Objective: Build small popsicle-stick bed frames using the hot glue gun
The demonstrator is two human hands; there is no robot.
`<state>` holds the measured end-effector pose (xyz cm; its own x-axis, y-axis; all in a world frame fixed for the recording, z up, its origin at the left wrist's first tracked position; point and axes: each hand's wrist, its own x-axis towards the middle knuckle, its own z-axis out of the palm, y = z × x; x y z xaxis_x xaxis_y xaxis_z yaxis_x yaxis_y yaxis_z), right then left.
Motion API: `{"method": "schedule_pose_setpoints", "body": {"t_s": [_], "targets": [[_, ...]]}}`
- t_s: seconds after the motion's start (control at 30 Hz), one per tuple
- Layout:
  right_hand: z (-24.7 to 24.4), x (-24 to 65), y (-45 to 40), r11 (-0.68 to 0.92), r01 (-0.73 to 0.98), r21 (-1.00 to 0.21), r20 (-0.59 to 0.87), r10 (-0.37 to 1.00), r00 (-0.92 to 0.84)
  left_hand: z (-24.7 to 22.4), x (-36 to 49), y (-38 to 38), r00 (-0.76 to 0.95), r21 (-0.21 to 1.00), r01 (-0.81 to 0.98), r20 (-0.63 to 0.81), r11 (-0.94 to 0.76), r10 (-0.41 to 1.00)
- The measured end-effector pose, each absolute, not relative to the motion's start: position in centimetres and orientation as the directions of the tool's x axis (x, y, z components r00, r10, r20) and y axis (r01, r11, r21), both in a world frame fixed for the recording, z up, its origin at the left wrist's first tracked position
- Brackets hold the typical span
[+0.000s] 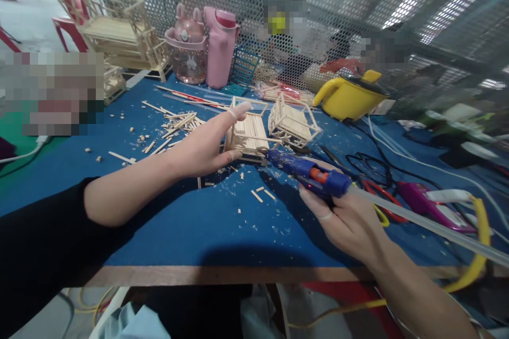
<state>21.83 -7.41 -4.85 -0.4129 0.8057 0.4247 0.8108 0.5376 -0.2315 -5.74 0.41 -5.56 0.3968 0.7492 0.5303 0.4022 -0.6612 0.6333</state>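
My left hand [207, 143] grips the left side of a small frame of wooden sticks [252, 130], its thumb low and its fingers across the upper edge. In my right hand [350, 217] is a blue glue gun [302, 168], a long clear glue stick [429, 225] running out of its back. The gun's nozzle points left and is at the frame's lower right corner; whether it touches cannot be made out. A second small stick frame [292, 121] sits just to the right of the held one.
Loose sticks [178, 124] and scraps lie left of the frames. Behind stand a large stick model [115, 29], a pink bottle [220, 50], a pink-lidded jar [186, 58] and a yellow pot [352, 98]. Cables and a purple tool [431, 206] lie at the right.
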Motion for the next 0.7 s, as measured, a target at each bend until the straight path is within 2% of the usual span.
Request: {"method": "schedule_pose_setpoints", "body": {"t_s": [0.3, 0.57, 0.7], "targets": [[-5.10, 21.94, -7.28, 0.555, 0.810, -0.190, 0.473, 0.774, -0.420, -5.65, -6.02, 0.36, 0.499, 0.427, 0.541, 0.530, -0.724, 0.686], [-4.47, 21.90, -7.52, 0.547, 0.818, -0.177, 0.552, 0.744, -0.377, -5.83, -6.13, 0.52, 0.511, 0.383, 0.564, 0.534, -0.732, 0.674], [-4.39, 22.22, -7.72, 0.546, 0.816, -0.191, 0.537, 0.754, -0.379, -5.71, -6.09, 0.41, 0.513, 0.378, 0.569, 0.531, -0.730, 0.675]]}}
